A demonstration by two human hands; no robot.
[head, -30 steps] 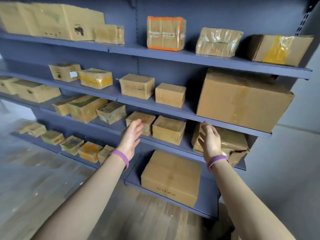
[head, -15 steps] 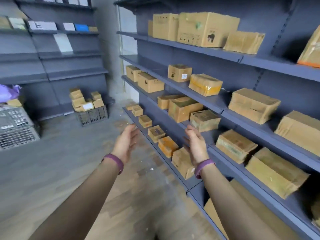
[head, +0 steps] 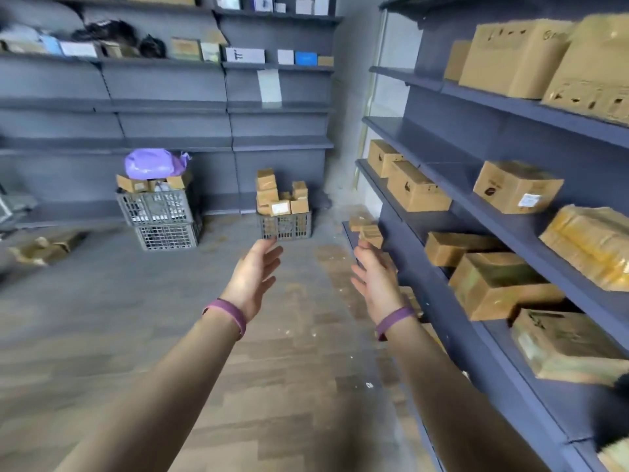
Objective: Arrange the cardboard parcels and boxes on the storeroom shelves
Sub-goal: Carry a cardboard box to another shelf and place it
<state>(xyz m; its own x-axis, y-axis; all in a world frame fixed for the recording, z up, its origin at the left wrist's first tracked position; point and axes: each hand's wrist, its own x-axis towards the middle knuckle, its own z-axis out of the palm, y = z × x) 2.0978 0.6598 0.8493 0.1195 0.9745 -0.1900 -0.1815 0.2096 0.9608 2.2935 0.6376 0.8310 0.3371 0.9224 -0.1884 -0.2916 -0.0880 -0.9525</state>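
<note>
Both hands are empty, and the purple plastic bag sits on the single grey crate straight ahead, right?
Not quite. The head view shows the purple plastic bag atop the two stacked grey plastic crates further left; the single grey plastic crate ahead holds only small cardboard boxes. The left hand and right hand are indeed empty.

Grey-blue metal far shelving (head: pixel 170 107) is running along the back of the room in several tiers, and matching right shelving (head: pixel 510 107) is stretching down the side toward the corner. Between them a pale wall (head: pixel 352 97) is showing, with a narrow strip of daylight (head: pixel 383 80) coming in beside it. The floor (head: pixel 102 301) is looking grey at the left and turning to brown wood-look planks (head: pixel 289 386) in the middle. Two stacked grey crates (head: pixel 163 216) and a single crate (head: pixel 285 226) are standing against the far shelving.
</note>
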